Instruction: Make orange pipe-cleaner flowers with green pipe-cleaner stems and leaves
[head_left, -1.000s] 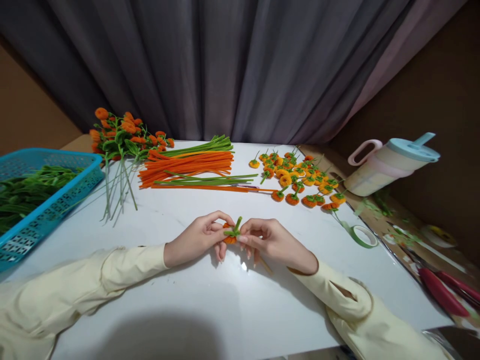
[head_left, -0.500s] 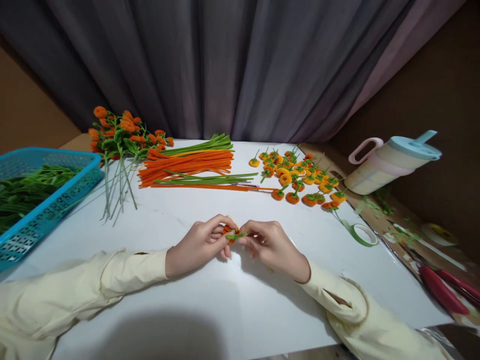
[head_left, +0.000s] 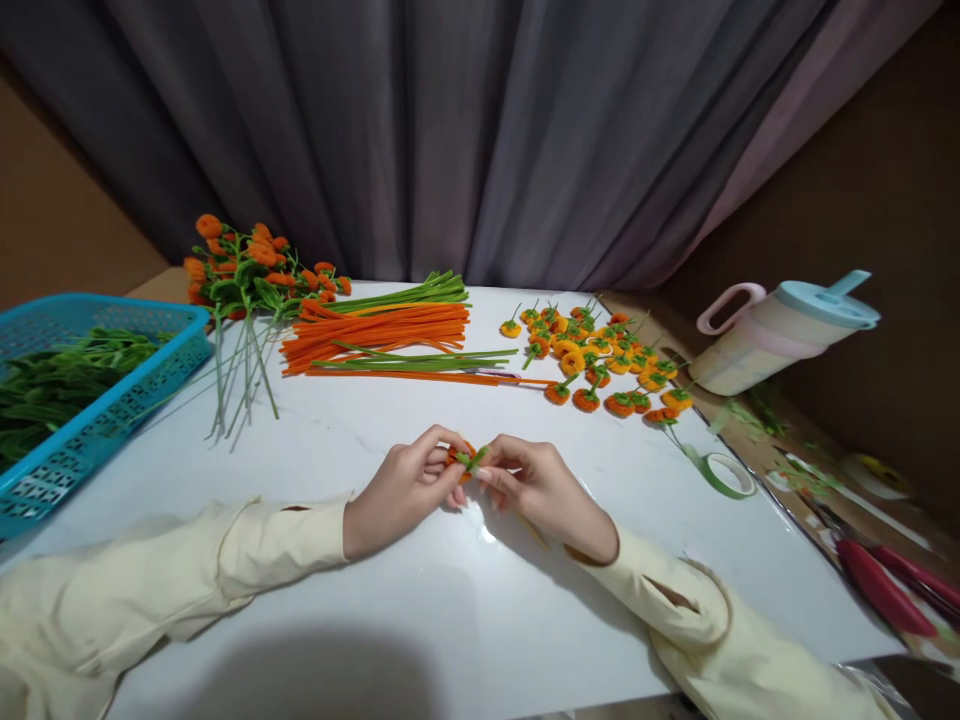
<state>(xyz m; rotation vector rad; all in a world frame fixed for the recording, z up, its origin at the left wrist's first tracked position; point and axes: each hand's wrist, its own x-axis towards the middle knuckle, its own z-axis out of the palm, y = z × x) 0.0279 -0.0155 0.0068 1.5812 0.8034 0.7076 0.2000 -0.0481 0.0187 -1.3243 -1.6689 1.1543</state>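
Between my hands, above the white tabletop (head_left: 322,620), is a small orange pipe-cleaner flower (head_left: 463,466) with a short green pipe-cleaner piece across it. My left hand (head_left: 409,490) is closed around the flower, its fingers partly covering the orange petals. The thumb and forefinger of my right hand (head_left: 540,485) pinch the green piece (head_left: 475,460) at its right side. Beyond my hands lie a bundle of orange pipe cleaners (head_left: 382,330), green pipe cleaners (head_left: 409,290) behind it, and many small yellow and orange flower heads (head_left: 574,362) to the right.
A blue basket (head_left: 169,345) of green leaves stands at the left. Long-stemmed orange flowers (head_left: 262,252) lie at the back left. On the right are green tape (head_left: 731,477), a tumbler (head_left: 772,330) with a straw, and red-handled pliers (head_left: 885,585). A grey curtain (head_left: 442,140) hangs behind.
The green piece has turned from nearly level to slanting up toward the right. My left hand has shifted slightly to the right, and the camera view has moved a little.
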